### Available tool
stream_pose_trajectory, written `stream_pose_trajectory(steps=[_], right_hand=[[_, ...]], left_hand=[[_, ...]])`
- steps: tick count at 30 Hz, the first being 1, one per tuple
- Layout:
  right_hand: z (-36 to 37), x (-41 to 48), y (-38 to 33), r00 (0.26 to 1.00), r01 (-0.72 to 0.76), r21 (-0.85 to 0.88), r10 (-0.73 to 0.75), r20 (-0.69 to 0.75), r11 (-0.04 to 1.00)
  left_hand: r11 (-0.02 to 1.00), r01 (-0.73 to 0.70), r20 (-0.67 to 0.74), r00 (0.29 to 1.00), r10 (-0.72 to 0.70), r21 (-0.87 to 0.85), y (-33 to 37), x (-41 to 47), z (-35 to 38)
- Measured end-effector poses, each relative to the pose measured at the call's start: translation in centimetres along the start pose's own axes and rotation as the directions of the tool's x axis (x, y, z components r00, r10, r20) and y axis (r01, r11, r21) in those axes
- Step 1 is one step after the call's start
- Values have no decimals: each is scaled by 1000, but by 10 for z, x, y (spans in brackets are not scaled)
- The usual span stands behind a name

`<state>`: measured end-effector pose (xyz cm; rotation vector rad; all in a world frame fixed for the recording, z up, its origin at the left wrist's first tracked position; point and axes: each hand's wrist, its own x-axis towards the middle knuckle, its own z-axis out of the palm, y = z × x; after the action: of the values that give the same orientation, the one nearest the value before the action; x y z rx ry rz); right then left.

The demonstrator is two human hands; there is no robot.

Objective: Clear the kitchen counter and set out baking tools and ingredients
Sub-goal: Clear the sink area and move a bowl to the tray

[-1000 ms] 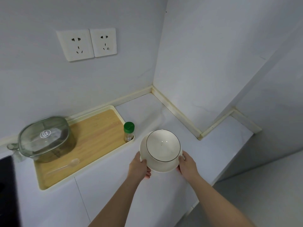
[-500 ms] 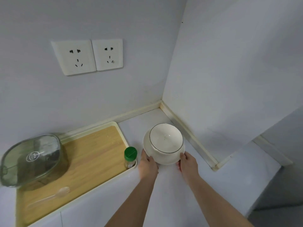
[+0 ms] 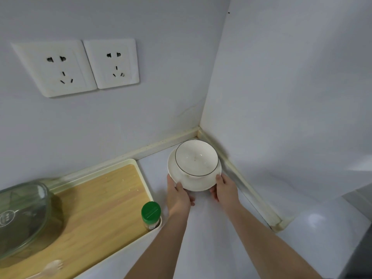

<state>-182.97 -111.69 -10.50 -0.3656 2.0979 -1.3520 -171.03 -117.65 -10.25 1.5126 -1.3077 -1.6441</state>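
Observation:
A white bowl (image 3: pixel 196 158) with a thin dark rim line sits on a white plate (image 3: pixel 193 183). Both are in the far corner of the white counter (image 3: pixel 217 238), close to the two walls. My left hand (image 3: pixel 178 195) grips the plate's left edge, thumb on top. My right hand (image 3: pixel 224 188) grips its right edge. Whether the plate rests on the counter or hangs just above it I cannot tell.
A wood-faced tray (image 3: pixel 96 208) with a cream rim lies to the left. On it stand a green-capped jar (image 3: pixel 151 215), a glass lidded pot (image 3: pixel 22 216) and a pale plastic spoon (image 3: pixel 51 267). Two wall sockets (image 3: pixel 80 66) are above.
Both hands have carried the plate and bowl away from the counter's front edge and into the back corner. The view has moved closer to the wall.

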Motion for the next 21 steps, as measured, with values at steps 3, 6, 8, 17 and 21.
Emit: stream_pose_trajectory(steps=[3,6,8,17,21], right_hand=[[5,11,-5,1000,6,5,-6,13,1000],[9,18,-9,1000,18,6,-18,21,1000],[10,22,-12,999,29,-2,-29,27,1000],[14,34,-11,998,38,-27,-37,41,999],[10,34,-11,996,24,-1,-24,87,1000]], left_hand=[[1000,13,-44,999,-14,-27,4,9,5],[998,8,-75,997,-12,-63,5,14,10],[997,6,-86,996,-13,-74,5,17,13],[995,-3,-106,994,-8,-100,6,25,18],[992,41,-98,994,-53,-122,9,23,16]])
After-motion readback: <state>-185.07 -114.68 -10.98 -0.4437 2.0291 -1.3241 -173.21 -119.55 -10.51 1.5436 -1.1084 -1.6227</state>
